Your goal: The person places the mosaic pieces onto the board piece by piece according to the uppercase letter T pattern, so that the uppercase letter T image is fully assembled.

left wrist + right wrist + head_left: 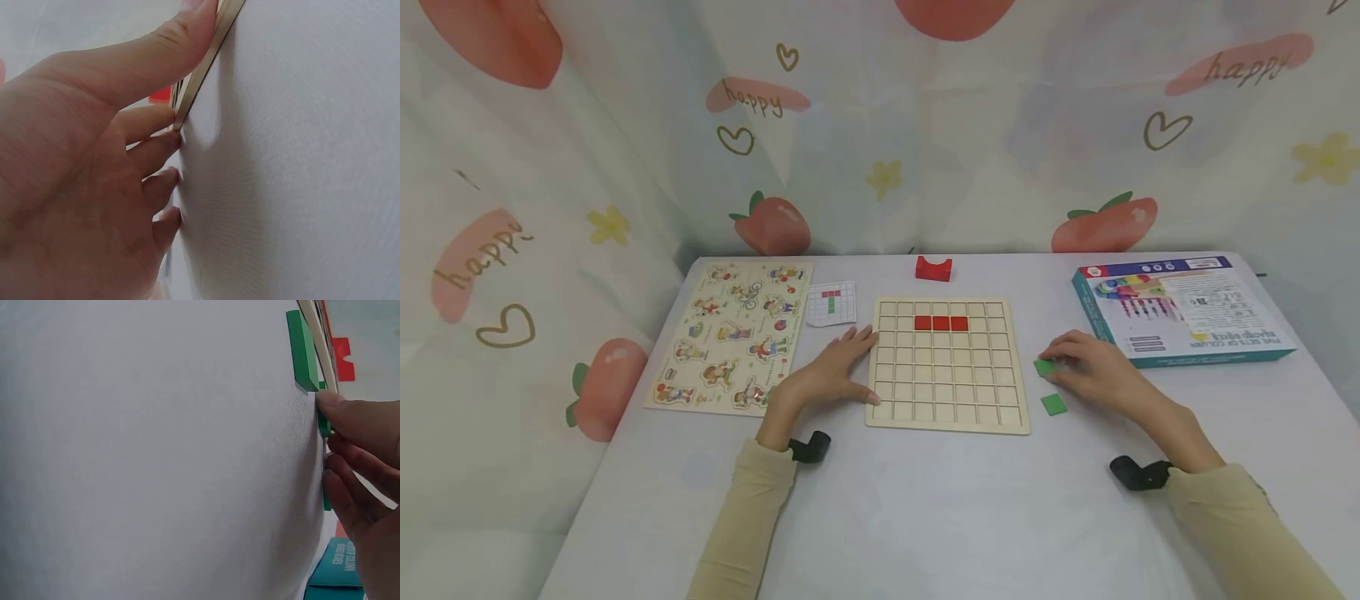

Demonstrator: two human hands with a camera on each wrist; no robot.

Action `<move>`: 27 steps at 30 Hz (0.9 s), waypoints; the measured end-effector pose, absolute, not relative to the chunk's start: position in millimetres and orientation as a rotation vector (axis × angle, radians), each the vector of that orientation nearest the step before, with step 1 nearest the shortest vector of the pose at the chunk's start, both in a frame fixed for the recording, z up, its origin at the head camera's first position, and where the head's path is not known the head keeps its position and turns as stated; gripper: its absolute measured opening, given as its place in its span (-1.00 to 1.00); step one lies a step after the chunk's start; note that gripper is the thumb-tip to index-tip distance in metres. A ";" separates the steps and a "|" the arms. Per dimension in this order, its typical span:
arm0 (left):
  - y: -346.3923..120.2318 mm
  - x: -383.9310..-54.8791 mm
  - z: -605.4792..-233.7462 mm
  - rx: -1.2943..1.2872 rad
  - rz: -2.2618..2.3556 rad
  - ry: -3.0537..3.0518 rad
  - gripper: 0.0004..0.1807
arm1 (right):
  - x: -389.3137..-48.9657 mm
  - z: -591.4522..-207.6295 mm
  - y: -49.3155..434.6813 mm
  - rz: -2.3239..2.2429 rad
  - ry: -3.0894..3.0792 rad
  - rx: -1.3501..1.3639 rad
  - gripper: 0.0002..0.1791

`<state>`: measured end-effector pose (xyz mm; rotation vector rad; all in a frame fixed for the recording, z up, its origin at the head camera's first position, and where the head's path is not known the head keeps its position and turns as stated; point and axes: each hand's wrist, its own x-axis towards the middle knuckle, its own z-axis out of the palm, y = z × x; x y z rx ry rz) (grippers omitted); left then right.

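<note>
A pale wooden grid board (947, 392) lies in the middle of the table, with three red square tiles (941, 323) side by side in its second row from the top. My left hand (829, 372) is spread at the board's left edge, its thumb on the near corner and fingertips by the side. To the right of the board, my right hand (1093, 373) pinches a green square tile (1043, 367) between thumb and fingers. Nearer me lies another green tile (1054, 405). Behind the fingers in the right wrist view, more green (327, 501) peeks out, mostly hidden.
A small pattern card (832, 303) sits left of the board, beside a larger sheet of cartoon figures (724, 337). Beyond the board stands a red notched piece (933, 268). At the back right rests a teal-edged box (1183, 312). A patterned curtain (917, 150) hangs behind the table.
</note>
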<state>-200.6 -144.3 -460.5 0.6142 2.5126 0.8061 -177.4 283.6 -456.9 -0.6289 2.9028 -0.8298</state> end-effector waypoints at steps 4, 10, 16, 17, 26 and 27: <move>-144.1 -200.1 -460.6 0.610 0.806 2.511 0.18 | -178.3 -455.8 280.0 -0.853 2.906 -0.589 -0.73; -143.2 -199.9 -459.2 0.614 0.793 2.517 0.18 | -180.6 -452.7 275.8 -0.852 2.929 -0.592 -0.71; -143.7 -200.2 -458.6 0.608 0.793 2.518 0.18 | -185.6 -448.7 268.2 -0.843 2.979 -0.635 -0.72; -143.8 -200.3 -458.8 0.609 0.790 2.520 0.18 | -186.6 -448.0 266.3 -0.841 2.988 -0.638 -0.73; -144.3 -200.9 -459.5 0.617 0.792 2.517 0.18 | -198.4 -445.7 243.5 -0.868 2.953 -0.610 -0.71; -144.4 -200.9 -459.9 0.617 0.795 2.517 0.18 | -199.9 -445.4 240.4 -0.877 2.941 -0.607 -0.70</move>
